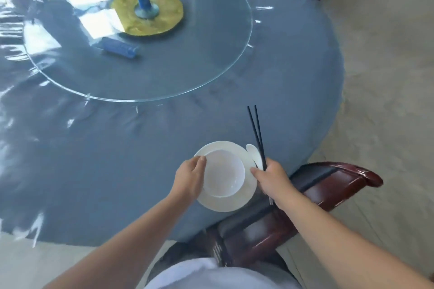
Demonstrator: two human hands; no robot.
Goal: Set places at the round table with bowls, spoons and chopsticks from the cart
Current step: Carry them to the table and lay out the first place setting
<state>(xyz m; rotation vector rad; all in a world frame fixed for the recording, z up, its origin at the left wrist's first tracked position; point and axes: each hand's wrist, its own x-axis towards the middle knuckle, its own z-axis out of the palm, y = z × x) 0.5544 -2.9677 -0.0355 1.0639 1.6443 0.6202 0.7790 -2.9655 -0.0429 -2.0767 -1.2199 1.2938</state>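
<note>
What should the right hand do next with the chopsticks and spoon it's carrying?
Probably lay them on the table just right of the plate. The left hand holds the bowl and plate at the near edge, while the right hand grips the black chopsticks and white spoon, beside the plate's right rim.

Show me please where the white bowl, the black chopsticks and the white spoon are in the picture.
white bowl [224, 172]: head view, on its inner bottom.
black chopsticks [256, 131]: head view, on the shafts above the right hand.
white spoon [253, 151]: head view, on its visible scoop beside the plate.
</note>
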